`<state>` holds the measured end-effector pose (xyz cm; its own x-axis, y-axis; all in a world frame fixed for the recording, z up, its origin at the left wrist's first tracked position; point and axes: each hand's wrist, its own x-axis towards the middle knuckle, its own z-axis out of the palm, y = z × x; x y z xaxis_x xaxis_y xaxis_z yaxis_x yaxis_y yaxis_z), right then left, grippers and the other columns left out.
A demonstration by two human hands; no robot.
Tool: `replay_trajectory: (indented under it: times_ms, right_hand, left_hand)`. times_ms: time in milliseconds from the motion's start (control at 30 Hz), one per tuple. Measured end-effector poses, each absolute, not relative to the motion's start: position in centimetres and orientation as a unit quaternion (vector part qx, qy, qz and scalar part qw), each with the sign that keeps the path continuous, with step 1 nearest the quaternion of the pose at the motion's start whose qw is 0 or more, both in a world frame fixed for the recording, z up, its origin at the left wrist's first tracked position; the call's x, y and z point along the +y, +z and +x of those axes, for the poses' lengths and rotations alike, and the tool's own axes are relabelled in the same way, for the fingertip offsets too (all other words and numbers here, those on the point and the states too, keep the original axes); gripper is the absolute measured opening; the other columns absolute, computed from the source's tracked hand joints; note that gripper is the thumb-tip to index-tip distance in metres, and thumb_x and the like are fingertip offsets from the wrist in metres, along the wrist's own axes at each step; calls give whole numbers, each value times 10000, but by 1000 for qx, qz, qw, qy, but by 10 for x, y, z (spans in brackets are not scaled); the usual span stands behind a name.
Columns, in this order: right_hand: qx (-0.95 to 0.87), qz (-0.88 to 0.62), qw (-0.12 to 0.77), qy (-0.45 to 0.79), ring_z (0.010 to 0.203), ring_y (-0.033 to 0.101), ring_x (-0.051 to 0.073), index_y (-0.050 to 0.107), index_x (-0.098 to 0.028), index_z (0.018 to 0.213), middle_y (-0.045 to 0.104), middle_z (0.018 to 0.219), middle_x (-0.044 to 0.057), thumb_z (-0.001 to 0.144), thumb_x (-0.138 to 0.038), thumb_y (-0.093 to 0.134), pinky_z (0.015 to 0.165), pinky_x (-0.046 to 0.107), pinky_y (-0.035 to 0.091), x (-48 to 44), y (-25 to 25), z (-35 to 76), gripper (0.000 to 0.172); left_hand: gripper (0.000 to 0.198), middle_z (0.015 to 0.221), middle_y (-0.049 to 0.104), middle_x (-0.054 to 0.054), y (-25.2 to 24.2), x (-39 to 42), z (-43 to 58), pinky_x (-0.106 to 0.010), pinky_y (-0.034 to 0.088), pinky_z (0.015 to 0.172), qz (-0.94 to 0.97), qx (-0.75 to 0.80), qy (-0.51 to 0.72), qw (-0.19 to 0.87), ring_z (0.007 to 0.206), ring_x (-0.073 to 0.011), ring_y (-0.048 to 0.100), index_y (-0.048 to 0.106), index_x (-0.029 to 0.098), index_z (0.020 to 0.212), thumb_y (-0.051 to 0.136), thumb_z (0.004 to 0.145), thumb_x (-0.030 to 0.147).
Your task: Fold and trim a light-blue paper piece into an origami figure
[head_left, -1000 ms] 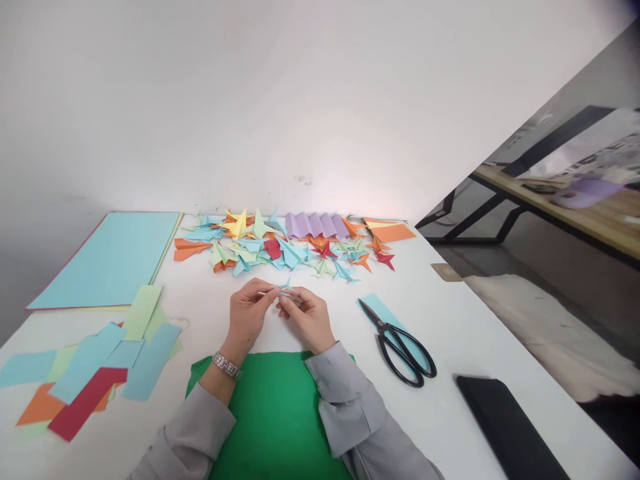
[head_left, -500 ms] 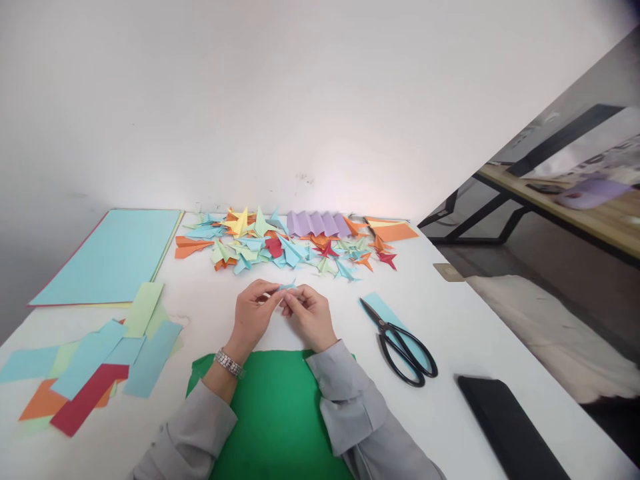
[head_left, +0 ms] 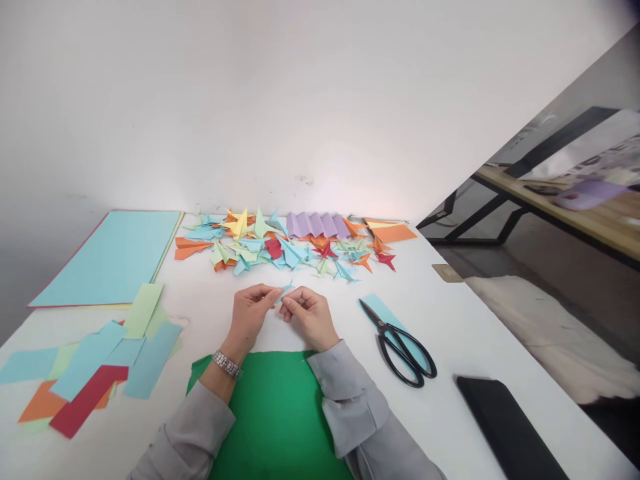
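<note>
A small folded light-blue paper piece (head_left: 287, 291) is pinched between both hands, above the white table just beyond a green sheet (head_left: 280, 407). My left hand (head_left: 250, 315) grips it from the left with thumb and fingers together. From the right, my right hand (head_left: 311, 316) holds its other side, fingers curled. Most of the piece is hidden by the fingertips. Behind the hands lies a pile of folded paper shapes (head_left: 292, 252) in several colours, with a pleated purple paper (head_left: 318, 225) at its back.
Black-handled scissors (head_left: 400, 343) rest on a blue strip at the right, near a black flat object (head_left: 507, 427). Loose coloured paper strips (head_left: 90, 360) lie at the left, below large blue sheets (head_left: 113, 257). A wall (head_left: 280, 100) stands behind the table.
My left hand has shifted slightly left, and the fingertips of the two hands are a little farther apart. More of the blue paper piece shows between them.
</note>
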<state>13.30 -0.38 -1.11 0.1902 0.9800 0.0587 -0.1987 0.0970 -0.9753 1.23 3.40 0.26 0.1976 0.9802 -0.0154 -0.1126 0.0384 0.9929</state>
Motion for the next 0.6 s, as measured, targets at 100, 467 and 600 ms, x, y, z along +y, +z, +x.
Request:
replay_trajectory:
  times_ms: [100,467,600]
  right_hand:
    - [-414,-464,602,501,416,534,93,605,-173,631,634,517,-11,680,-378,722,446,228,441,-5,-11,130,241]
    - [-399,-479,614,485,379,486,85,552,-177,581,601,478,-18,726,-404,671,430,224,383,-7,-10,133,295]
    - [-420,-526,627,392,398,491,97,547,-187,579,584,483,-19,760,-380,630,442,234,403,-8,-11,134,277]
  left_hand:
    - [207,534,568,24,2,34,13,-224,395,522,512,441,474,564,525,-93,472,648,156,578,692,665,338]
    - [246,517,560,30,4,34,14,-229,425,525,489,450,465,585,476,-82,501,650,146,680,664,711,390]
    - [350,834,675,-37,1,34,15,-276,500,593,469,435,464,612,656,-134,610,674,161,934,734,635,331]
